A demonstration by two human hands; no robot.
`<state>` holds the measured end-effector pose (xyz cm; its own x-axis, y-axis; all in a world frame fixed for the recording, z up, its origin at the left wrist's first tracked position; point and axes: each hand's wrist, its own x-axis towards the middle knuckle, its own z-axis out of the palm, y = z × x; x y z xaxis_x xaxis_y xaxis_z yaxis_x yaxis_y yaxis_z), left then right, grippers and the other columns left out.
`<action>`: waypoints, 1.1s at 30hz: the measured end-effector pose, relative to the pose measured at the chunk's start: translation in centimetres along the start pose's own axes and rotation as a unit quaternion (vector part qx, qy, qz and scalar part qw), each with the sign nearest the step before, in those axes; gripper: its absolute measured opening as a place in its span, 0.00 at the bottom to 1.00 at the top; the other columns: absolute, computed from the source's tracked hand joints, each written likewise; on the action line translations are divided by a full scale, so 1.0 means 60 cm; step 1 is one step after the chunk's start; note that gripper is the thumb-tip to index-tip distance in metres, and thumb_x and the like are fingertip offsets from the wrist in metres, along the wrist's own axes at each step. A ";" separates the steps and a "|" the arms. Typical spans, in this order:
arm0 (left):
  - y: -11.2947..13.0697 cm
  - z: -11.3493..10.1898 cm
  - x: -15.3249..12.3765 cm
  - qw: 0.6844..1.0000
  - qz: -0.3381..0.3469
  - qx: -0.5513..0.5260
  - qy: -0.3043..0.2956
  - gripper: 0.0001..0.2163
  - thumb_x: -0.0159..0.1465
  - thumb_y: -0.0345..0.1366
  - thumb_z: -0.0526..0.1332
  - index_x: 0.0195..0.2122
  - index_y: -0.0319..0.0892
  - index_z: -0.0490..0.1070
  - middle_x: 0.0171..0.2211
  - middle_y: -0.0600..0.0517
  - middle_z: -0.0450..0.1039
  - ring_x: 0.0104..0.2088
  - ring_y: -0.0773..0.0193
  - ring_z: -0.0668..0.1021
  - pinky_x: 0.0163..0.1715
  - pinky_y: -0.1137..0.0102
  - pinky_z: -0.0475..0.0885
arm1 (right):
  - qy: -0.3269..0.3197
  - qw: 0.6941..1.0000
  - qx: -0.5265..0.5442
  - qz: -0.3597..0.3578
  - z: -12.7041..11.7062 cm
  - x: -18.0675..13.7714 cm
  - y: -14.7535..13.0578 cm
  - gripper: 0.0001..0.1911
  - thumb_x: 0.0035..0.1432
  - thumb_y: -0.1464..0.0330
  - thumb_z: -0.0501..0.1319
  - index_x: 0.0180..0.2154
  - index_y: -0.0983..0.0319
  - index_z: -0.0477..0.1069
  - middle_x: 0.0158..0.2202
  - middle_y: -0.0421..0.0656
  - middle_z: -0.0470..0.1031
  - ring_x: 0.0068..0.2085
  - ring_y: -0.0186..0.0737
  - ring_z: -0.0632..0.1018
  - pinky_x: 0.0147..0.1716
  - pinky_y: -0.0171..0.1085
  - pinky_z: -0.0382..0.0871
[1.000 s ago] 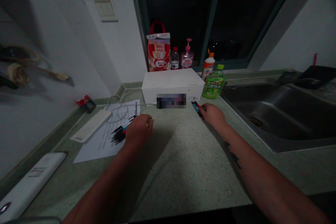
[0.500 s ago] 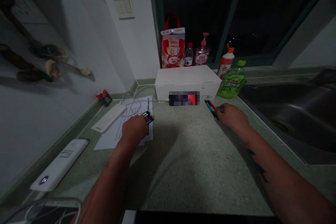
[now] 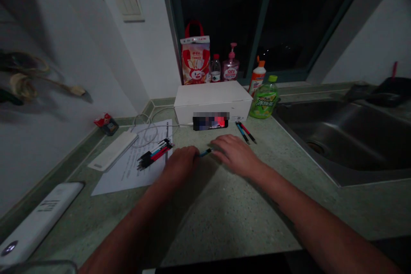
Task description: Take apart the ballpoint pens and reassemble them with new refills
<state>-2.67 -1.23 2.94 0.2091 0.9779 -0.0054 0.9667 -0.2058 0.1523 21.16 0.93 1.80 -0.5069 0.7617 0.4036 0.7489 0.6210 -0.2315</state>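
Observation:
My left hand [image 3: 182,162] is closed around one end of a blue pen [image 3: 205,153], above the middle of the counter. The pen's other end points at my right hand [image 3: 236,154], which is open, thumb and fingers apart around that tip; whether they touch it I cannot tell. On the printed paper sheets [image 3: 128,175], left of my left hand, lies a bunch of pens [image 3: 156,154] in black, red and blue. Beyond my right hand, a blue pen [image 3: 242,132] and a red pen [image 3: 248,132] lie side by side on the counter.
A phone [image 3: 210,123] with a cable leans on a white box [image 3: 212,98]. Bottles, among them a green one [image 3: 265,98], stand behind. A metal sink [image 3: 369,137] is at the right. White power strips or banks, one being this white device [image 3: 41,218], lie left.
The pen bunch has left my left hand and lies on the paper. My right hand has let go of the two pens and moved left. My left hand now holds one blue pen. The view has shifted right.

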 end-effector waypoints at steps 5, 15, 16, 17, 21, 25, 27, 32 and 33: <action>0.034 0.040 -0.001 0.981 0.137 -0.109 0.080 0.08 0.67 0.31 0.59 0.45 0.42 0.75 0.42 0.47 0.77 0.44 0.56 0.77 0.45 0.65 0.69 | -0.118 0.992 -0.003 -0.034 0.021 0.001 -0.031 0.06 0.67 0.73 0.62 0.44 0.63 0.76 0.40 0.47 0.77 0.44 0.46 0.77 0.46 0.42 0.68; 0.009 0.051 0.025 0.960 0.050 -0.257 0.105 0.11 0.66 0.34 0.59 0.45 0.45 0.79 0.41 0.51 0.81 0.44 0.58 0.79 0.46 0.65 0.72 | -0.114 0.986 0.113 0.043 0.018 -0.006 0.043 0.09 0.70 0.68 0.60 0.47 0.59 0.78 0.42 0.44 0.80 0.42 0.42 0.79 0.41 0.35 0.69; 0.010 0.050 0.025 0.956 0.036 -0.273 0.097 0.11 0.66 0.34 0.59 0.44 0.45 0.79 0.40 0.51 0.81 0.43 0.58 0.80 0.46 0.65 0.72 | -0.112 0.987 0.110 0.042 0.019 -0.006 0.042 0.09 0.71 0.68 0.60 0.47 0.59 0.79 0.42 0.44 0.80 0.42 0.43 0.79 0.41 0.35 0.69; 0.010 0.049 0.024 0.953 0.026 -0.288 0.087 0.11 0.66 0.35 0.58 0.44 0.44 0.79 0.39 0.51 0.81 0.42 0.58 0.80 0.45 0.66 0.72 | -0.111 0.987 0.105 0.040 0.020 -0.006 0.041 0.09 0.71 0.68 0.60 0.47 0.59 0.79 0.43 0.44 0.80 0.43 0.43 0.79 0.41 0.36 0.69; 0.012 0.044 0.022 0.945 0.012 -0.322 0.055 0.12 0.66 0.37 0.57 0.43 0.42 0.79 0.32 0.52 0.80 0.35 0.60 0.79 0.39 0.67 0.70 | -0.104 0.991 0.083 0.029 0.025 -0.006 0.039 0.09 0.71 0.67 0.60 0.48 0.57 0.79 0.44 0.43 0.80 0.45 0.44 0.79 0.42 0.37 0.70; 0.014 0.042 0.021 0.941 -0.006 -0.336 0.039 0.13 0.66 0.40 0.56 0.41 0.42 0.79 0.29 0.52 0.78 0.30 0.61 0.77 0.34 0.68 0.67 | -0.093 0.993 0.067 0.027 0.027 -0.007 0.039 0.09 0.70 0.67 0.61 0.49 0.56 0.79 0.45 0.43 0.80 0.45 0.44 0.80 0.42 0.38 0.72; 0.014 0.043 0.021 0.941 -0.011 -0.337 0.035 0.15 0.66 0.42 0.54 0.36 0.41 0.78 0.27 0.53 0.77 0.29 0.61 0.76 0.33 0.68 0.66 | -0.089 0.994 0.067 0.022 0.025 -0.008 0.037 0.09 0.71 0.68 0.60 0.49 0.56 0.78 0.45 0.43 0.80 0.45 0.45 0.80 0.43 0.39 0.72; 0.011 0.047 0.019 0.943 -0.020 -0.331 0.025 0.21 0.70 0.46 0.49 0.31 0.41 0.76 0.22 0.53 0.74 0.27 0.61 0.75 0.33 0.68 0.65 | -0.079 0.995 0.056 0.016 0.017 -0.008 0.027 0.09 0.71 0.67 0.61 0.49 0.57 0.78 0.46 0.43 0.79 0.47 0.46 0.79 0.44 0.41 0.72; 0.011 0.048 0.019 0.946 -0.022 -0.323 0.024 0.21 0.70 0.46 0.49 0.30 0.41 0.76 0.22 0.52 0.74 0.27 0.61 0.75 0.33 0.68 0.65 | -0.081 0.995 0.056 0.017 0.016 -0.008 0.025 0.09 0.70 0.67 0.61 0.49 0.57 0.78 0.45 0.43 0.79 0.46 0.46 0.79 0.44 0.40 0.72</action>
<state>-1.36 -0.37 0.17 0.1485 0.9888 0.0165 0.6792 -0.1141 0.7250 22.12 1.67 0.37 -0.5506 0.7972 0.2477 0.7193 0.6037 -0.3437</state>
